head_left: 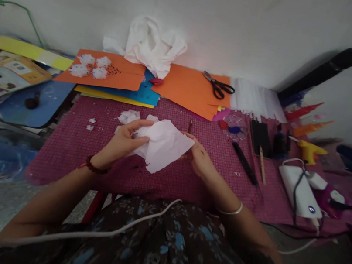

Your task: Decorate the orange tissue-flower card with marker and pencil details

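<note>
A thin white sheet of tissue paper [167,146], creased and uneven at its edges, is stretched between my two hands above the table. My left hand [124,141] pinches its left side with thumb and fingers. At the opposite corner, my right hand [201,155] grips the paper, some of its fingers hidden underneath. Just beyond my left hand lies a crumpled piece of white paper [129,116]. A few small paper scraps [90,124] lie farther left.
Orange sheets [182,86] carry black-handled scissors [218,86] at the back. Another orange sheet [128,74] bears white paper flowers [89,66]. To the right are a black marker [244,163], a yellow glue gun [310,151] and a white power bank [299,190] with cables.
</note>
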Demonstrator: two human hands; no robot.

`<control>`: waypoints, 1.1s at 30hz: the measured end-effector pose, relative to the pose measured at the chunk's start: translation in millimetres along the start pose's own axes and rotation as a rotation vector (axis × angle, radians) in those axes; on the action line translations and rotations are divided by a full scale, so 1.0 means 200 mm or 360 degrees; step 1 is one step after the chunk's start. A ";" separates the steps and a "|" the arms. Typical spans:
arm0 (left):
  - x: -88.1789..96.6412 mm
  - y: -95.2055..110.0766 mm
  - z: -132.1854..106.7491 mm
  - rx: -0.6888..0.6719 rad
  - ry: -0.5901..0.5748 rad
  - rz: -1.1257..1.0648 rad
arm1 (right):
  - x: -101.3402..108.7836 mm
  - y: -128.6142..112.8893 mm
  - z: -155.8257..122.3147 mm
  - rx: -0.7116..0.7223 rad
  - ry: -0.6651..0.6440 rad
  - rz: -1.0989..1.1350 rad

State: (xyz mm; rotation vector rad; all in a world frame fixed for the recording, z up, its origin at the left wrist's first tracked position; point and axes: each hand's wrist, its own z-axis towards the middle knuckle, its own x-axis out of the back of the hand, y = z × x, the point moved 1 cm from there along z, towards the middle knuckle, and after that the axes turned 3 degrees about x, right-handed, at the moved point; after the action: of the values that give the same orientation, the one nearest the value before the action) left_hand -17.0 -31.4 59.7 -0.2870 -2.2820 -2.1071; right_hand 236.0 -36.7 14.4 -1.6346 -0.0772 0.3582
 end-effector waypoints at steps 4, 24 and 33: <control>-0.12 0.00 0.01 -0.0257 0.0129 0.0292 | 0.05 -0.05 0.00 -0.0147 0.0209 0.0319; -0.04 0.17 0.08 -0.0170 -0.0434 0.0035 | 0.06 -0.56 0.05 0.0466 0.0267 -0.0379; -0.17 0.01 0.16 0.0163 -0.0662 -0.0991 | -0.01 -0.34 0.17 0.0240 0.0288 -0.0107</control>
State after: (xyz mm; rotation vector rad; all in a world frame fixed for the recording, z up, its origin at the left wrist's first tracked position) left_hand 19.3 -3.5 53.7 0.0008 -3.0307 -2.3471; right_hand 236.0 2.3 80.0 -1.5044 0.0311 0.1596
